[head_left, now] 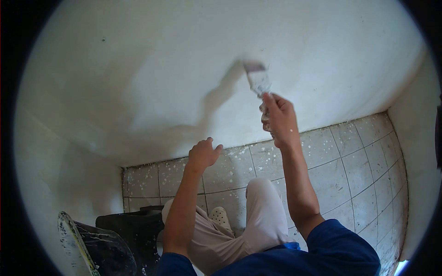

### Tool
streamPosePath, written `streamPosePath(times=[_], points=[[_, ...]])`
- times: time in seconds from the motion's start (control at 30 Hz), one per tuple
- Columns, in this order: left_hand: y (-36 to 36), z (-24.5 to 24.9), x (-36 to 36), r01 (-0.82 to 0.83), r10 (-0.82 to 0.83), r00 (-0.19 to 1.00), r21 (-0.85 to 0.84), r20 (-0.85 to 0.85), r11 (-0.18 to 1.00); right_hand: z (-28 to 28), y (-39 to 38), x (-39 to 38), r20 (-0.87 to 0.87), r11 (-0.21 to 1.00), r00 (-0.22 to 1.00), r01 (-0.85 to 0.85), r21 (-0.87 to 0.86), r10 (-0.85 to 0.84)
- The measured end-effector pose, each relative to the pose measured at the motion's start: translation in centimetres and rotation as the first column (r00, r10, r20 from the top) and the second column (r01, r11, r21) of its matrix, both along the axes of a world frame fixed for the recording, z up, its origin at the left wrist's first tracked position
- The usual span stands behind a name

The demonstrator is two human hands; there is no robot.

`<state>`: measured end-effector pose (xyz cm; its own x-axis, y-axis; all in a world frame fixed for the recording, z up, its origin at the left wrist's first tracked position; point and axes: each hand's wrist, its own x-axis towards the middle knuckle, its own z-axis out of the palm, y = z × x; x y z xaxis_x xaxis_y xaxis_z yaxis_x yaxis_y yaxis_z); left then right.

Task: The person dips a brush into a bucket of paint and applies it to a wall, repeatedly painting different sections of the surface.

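Note:
My right hand (280, 118) is raised and closed around the handle of a paint-covered brush (257, 79), whose bristles press against the white wall (152, 69). The brush's shadow falls on the wall to its left. My left hand (203, 154) hovers lower and to the left, fingers loosely curled, holding nothing and near the base of the wall. My legs in light trousers and a pale shoe (220, 216) show below.
A grey tiled floor (340, 170) speckled with white paint runs along the wall's base. At lower left stands a black bucket (133, 230) with a paint-smeared black tray or board (99, 250) beside it. White walls close in left and right.

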<state>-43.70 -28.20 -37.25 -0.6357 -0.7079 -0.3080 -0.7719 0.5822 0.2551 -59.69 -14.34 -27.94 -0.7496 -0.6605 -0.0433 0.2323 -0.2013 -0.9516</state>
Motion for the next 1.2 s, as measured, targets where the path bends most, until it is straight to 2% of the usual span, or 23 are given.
streamPosePath(times=[0.07,0.1,0.17,0.23,0.27,0.3,0.37,0.4,0.43,0.47,0.5,0.6,0.67,0.7,0.77,0.83,0.87,0.9,1.0,1.03,1.07,1.1,1.2], points=[[-0.3,-0.1,0.5,-0.007,0.007,1.0,-0.006,0.024,1.0,2.3,0.6,0.6,-0.05,0.998,0.998,0.024,-0.053,-0.027],[-0.5,-0.3,0.7,-0.007,0.007,1.0,-0.001,0.013,1.0,0.8,0.2,0.4,-0.036,0.999,0.999,0.032,-0.006,-0.032],[-0.9,-0.8,1.1,-0.008,0.008,1.0,-0.003,-0.01,1.0,-6.5,-2.1,-0.8,-0.01,0.996,0.999,0.046,0.077,-0.045],[-0.7,-0.7,1.5,0.006,-0.006,1.0,-0.006,-0.014,1.0,-16.5,-2.6,-1.0,0.013,0.957,0.998,0.051,0.284,-0.057],[-0.7,-0.7,1.7,0.01,-0.01,1.0,-0.009,-0.017,1.0,-21.5,-2.0,-0.8,0.11,0.943,0.993,0.011,0.333,-0.051],[-0.7,-0.5,1.8,0.014,-0.015,1.0,-0.016,-0.018,1.0,-24.2,-1.6,-0.8,0.203,0.926,0.978,-0.033,0.375,-0.048],[-0.4,-0.3,2.2,0.017,-0.017,1.0,-0.015,-0.015,1.0,-23.9,-1.9,-0.9,0.152,0.93,0.987,-0.015,0.367,-0.044],[-0.3,-0.4,2.3,0.014,-0.014,1.0,-0.02,-0.017,1.0,-23.5,-1.9,-0.9,0.129,0.93,0.991,-0.009,0.368,-0.042],[-0.3,-0.4,2.3,0.011,-0.011,1.0,-0.024,-0.02,1.0,-20.0,-2.4,-1.3,0.056,0.935,0.998,-0.003,0.354,-0.018],[-0.3,-0.3,2.2,0.008,-0.009,1.0,-0.026,-0.022,1.0,-16.2,-3.0,-1.7,-0.019,0.957,1.0,-0.001,0.29,0.007],[-0.2,-0.2,2.2,-0.011,0.011,1.0,-0.002,0.003,1.0,-10.1,-2.9,-1.0,0.043,0.979,0.999,-0.011,0.205,0.002],[-0.2,0.3,2.1,-0.048,0.046,0.998,0.045,0.043,0.998,1.6,-1.1,1.2,-0.041,0.998,0.999,-0.037,-0.048,0.035],[-0.5,0.1,2.3,-0.047,0.046,0.999,0.044,0.028,0.998,4.0,-0.7,1.8,-0.105,0.987,0.993,-0.064,-0.15,0.048],[-0.5,0.1,2.5,-0.056,0.055,0.998,0.045,0.02,0.997,2.6,-1.2,1.9,-0.088,0.994,0.995,-0.043,-0.098,0.034],[-0.5,0.2,2.7,-0.072,0.072,0.997,0.04,0.0,0.997,-4.3,-3.7,1.3,-0.061,1.0,0.998,-0.003,0.001,0.003],[-0.7,0.2,2.9,-0.037,0.038,0.999,0.024,-0.023,0.999,-16.0,-5.0,1.3,-0.145,0.966,0.989,0.06,0.25,-0.023],[-0.7,0.2,3.1,-0.02,0.021,0.999,0.015,-0.034,1.0,-21.4,-4.4,1.6,-0.119,0.901,0.992,0.009,0.434,0.047],[-0.4,0.2,3.1,-0.019,0.02,0.999,0.008,-0.037,1.0,-26.1,-3.9,2.1,-0.07,0.882,0.997,0.017,0.471,0.019],[-0.5,0.6,3.0,-0.018,0.018,0.999,-0.007,-0.046,1.0,-24.3,-3.2,2.7,0.083,0.868,0.996,-0.023,0.496,-0.02],[-0.4,0.5,3.0,-0.018,0.018,0.999,0.003,-0.045,1.0,-22.1,-3.7,2.1,0.006,0.925,1.0,-0.012,0.379,0.011],[-0.2,0.3,3.1,-0.016,0.017,0.999,0.016,-0.041,1.0,-18.6,-4.9,1.1,-0.07,0.966,0.997,-0.013,0.258,0.032],[-0.3,0.3,2.9,-0.013,0.014,0.999,0.023,-0.042,1.0,-12.5,-5.1,1.5,0.024,0.986,0.999,-0.041,0.163,0.038],[-0.6,0.4,2.7,-0.035,0.035,0.999,-0.001,0.003,0.999,-0.1,-3.5,3.0,-0.024,0.996,0.997,-0.071,-0.048,0.07]])
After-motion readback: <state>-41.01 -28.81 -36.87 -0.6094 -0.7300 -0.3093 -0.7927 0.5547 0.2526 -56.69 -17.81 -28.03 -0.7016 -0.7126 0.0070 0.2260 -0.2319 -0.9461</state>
